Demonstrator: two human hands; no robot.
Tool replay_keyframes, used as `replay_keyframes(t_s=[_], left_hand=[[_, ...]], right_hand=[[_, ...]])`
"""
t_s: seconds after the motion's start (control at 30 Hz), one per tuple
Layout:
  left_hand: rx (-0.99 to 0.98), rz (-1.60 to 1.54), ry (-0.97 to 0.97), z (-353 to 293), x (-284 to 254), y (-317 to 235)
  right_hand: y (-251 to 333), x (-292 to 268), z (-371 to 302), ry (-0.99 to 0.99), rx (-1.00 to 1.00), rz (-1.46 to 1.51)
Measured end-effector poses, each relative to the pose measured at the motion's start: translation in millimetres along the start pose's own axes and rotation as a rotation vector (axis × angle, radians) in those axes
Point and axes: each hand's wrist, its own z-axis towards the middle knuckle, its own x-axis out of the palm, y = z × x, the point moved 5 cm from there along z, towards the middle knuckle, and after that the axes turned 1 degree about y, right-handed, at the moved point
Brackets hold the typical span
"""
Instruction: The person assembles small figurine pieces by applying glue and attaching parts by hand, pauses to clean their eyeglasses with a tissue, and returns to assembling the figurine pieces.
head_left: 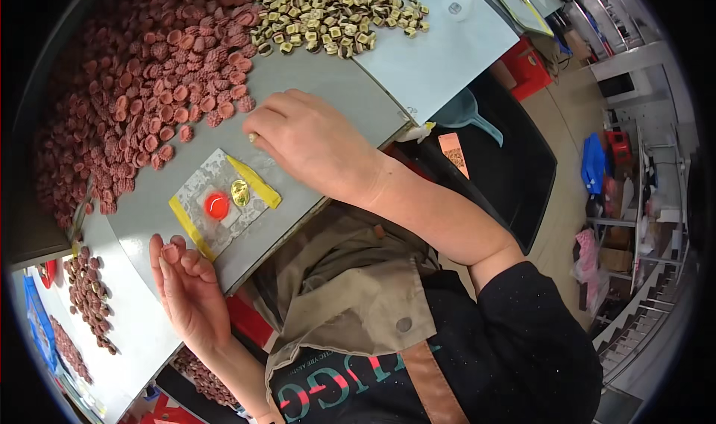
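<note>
A teal scoop [466,114] lies near an orange tag [453,152].

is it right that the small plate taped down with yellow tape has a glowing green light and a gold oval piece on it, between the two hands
Not quite. In the head view the glowing light on the small grey plate taped down with yellow tape is red, not green. The rest holds: a gold oval piece sits beside it, between the left hand and the right hand.

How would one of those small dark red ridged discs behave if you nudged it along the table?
A red disc looks flat, so it would probably slide rather than roll. Being small, it seems light. The heap lies loose, so neighbours would likely shift too.
</note>
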Motion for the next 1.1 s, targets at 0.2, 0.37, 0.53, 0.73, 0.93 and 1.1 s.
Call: replay_keyframes(t_s=[0.2, 0.37, 0.53, 0.73, 0.93, 1.1], left_hand=[[0.054, 0.008, -0.125, -6.2, 10.0, -10.5], [-0.052, -0.082, -0.153, -0.9, 20.4, -9.2], [-0.050, -0.062, -0.181, -8.5, 19.5, -19.9], [-0.050, -0.038, -0.177, -2.2, 15.2, -22.8], [-0.067, 0.025, -0.207, -0.4, 19.7, -22.7], [-0.050, 0.065, -0.216, -1.6, 22.1, -21.7]], right_hand=[[13.9, -11.2, 15.7, 0.085, -0.100, -0.018], [25.2, -22.2, 24.3, 0.218, -0.103, -0.019], [33.2, -14.9, 36.5, 0.360, 0.086, 0.161], [78.9, 6.3, 44.5, 0.452, -0.185, 0.292], [87.6, 20.4, 43.2, 0.379, -0.362, 0.067], [86.3, 21.2, 43.4, 0.404, -0.332, 0.091]])
